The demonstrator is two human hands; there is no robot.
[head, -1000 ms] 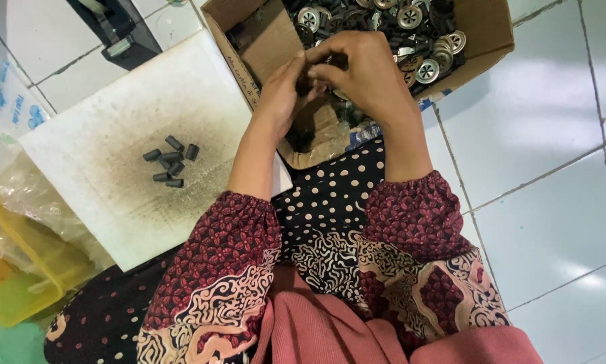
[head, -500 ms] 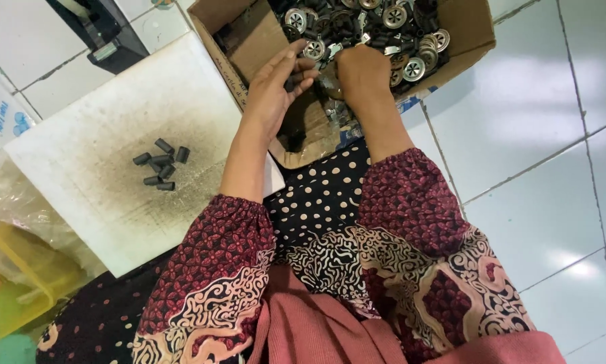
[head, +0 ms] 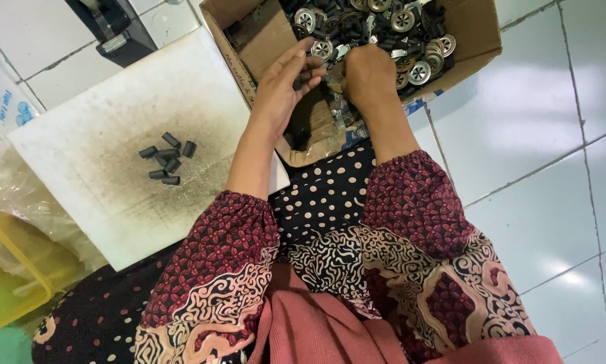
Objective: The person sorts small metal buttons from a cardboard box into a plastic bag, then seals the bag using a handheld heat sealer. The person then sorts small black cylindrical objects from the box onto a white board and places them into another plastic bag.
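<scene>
Both hands met at top centre — left hand (head: 284, 84) pinched a small dark piece (head: 297, 84), right hand (head: 367, 74) curled shut inside the cardboard box (head: 474, 40) — contents unseen.

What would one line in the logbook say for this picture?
left hand: fingers pinch small dark piece | right hand: fist down in cardboard box of round metal parts | black cylinders piled on white board

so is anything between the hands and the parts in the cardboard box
Nothing visible. The left hand and right hand are already inside the open cardboard box, right at the heap of round metal discs and dark parts. Whether either hand grips a piece cannot be told.
</scene>
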